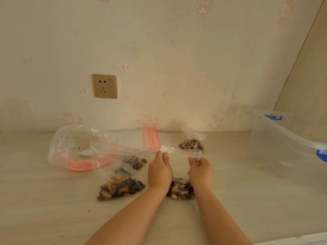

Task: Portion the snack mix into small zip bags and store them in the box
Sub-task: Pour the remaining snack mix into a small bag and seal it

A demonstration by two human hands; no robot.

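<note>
Two hands pinching filled zip bag point(180, 189) mouth: left hand point(160, 171), right hand point(200, 169). Light, limp, slippery; best held by seal strip, twelve o'clock edge.

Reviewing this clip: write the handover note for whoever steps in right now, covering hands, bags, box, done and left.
Left hand and right hand pinch the top edge of a filled zip bag on the table, seemingly sealing it.
Another filled bag lies behind; loose snack mix sits left; empty zip bags are stacked by the wall.
Clear storage box stands right; no bags visible inside.
Left: finish sealing, portion the rest, box all bags.
</note>
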